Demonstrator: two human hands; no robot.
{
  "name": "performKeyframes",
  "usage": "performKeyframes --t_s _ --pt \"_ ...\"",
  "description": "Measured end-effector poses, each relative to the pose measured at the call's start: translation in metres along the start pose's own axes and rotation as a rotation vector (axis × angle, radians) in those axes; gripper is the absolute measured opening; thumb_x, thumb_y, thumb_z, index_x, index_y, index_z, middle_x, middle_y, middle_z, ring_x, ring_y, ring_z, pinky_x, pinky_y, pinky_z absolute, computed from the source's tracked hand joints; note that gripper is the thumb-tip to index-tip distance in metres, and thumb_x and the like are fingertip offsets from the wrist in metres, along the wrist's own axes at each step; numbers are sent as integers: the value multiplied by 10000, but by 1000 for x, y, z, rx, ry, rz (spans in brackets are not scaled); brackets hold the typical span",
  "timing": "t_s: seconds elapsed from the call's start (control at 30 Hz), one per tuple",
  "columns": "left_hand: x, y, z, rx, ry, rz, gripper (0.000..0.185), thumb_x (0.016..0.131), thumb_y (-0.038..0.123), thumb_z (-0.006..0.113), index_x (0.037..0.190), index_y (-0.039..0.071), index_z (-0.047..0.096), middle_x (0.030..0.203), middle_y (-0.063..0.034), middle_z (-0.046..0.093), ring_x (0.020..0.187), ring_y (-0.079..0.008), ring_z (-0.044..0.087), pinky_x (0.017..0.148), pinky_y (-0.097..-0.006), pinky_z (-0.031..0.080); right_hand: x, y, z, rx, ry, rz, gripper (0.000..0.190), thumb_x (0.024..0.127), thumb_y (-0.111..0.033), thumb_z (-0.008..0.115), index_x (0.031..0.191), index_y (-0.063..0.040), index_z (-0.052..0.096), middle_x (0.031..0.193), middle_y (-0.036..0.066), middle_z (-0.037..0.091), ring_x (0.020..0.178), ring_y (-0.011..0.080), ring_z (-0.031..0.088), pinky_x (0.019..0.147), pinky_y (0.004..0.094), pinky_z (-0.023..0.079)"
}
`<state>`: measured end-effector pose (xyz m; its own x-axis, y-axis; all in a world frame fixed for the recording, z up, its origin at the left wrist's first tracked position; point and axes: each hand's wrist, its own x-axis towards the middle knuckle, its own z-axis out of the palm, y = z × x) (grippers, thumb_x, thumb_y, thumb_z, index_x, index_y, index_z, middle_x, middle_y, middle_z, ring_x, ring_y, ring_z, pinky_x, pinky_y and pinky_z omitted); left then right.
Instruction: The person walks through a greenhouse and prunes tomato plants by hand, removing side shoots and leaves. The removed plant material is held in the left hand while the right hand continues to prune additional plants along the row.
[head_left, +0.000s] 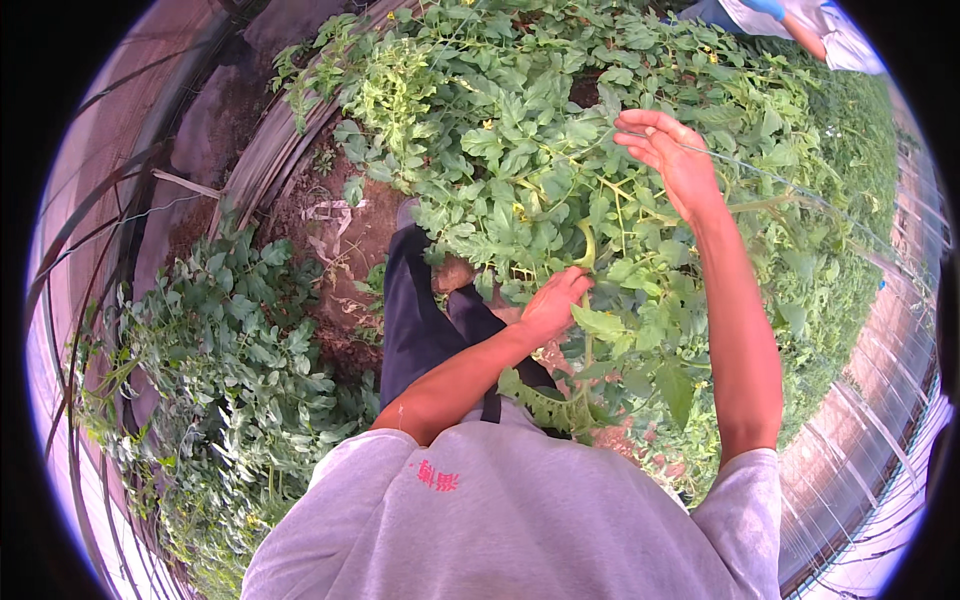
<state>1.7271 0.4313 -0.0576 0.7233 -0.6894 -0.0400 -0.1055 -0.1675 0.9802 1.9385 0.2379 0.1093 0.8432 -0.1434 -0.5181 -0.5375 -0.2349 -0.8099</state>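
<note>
My left hand (555, 304) is low among the leaves, its fingers closed around a thick, pale green tomato stem (588, 246). Above the hand, that stem bends in a curve. My right hand (671, 161) is raised higher and further right, over the foliage. A thin blue-green twine (780, 180) crosses its slightly bent fingers and runs off to the right; the fingers appear to hold it. Leafy tomato plants (517, 112) with small yellow flowers spread in front of both hands. Leaves hide the lower part of the gripped stem.
Another person (802, 26) wearing a blue glove is at the top right. More tomato plants (247, 360) grow at my left. Bare soil (337, 247) with dry scraps lies by my legs (416, 315). Curved greenhouse ribs (97, 217) and film line the left edge.
</note>
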Motion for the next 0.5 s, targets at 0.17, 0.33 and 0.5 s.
performKeyframes --t_s 0.17,0.33,0.5 --pt "8 -11 -51 -19 -32 -7 405 866 67 665 1267 36 622 1249 -183 618 1166 -391 613 1002 -434 510 -9 32 -17 157 139 18 310 1071 -72 447 1269 -3 675 1299 114 690 1153 205 692 964 300 527" --pt "4 -14 -91 -1040 -7 -248 437 1062 140 591 1480 29 527 1402 -83 610 1186 -155 617 974 -329 534 -18 62 -34 258 218 23 350 1046 -24 412 1285 -5 667 1296 124 700 1121 220 720 912 285 558" --pt "-42 -36 -127 -1124 99 -355 388 1045 131 632 1420 41 595 1304 -96 668 1180 -184 632 988 -334 514 -41 53 -2 257 239 -32 320 1072 -90 434 1290 -4 652 1326 121 673 1134 218 704 957 316 527"
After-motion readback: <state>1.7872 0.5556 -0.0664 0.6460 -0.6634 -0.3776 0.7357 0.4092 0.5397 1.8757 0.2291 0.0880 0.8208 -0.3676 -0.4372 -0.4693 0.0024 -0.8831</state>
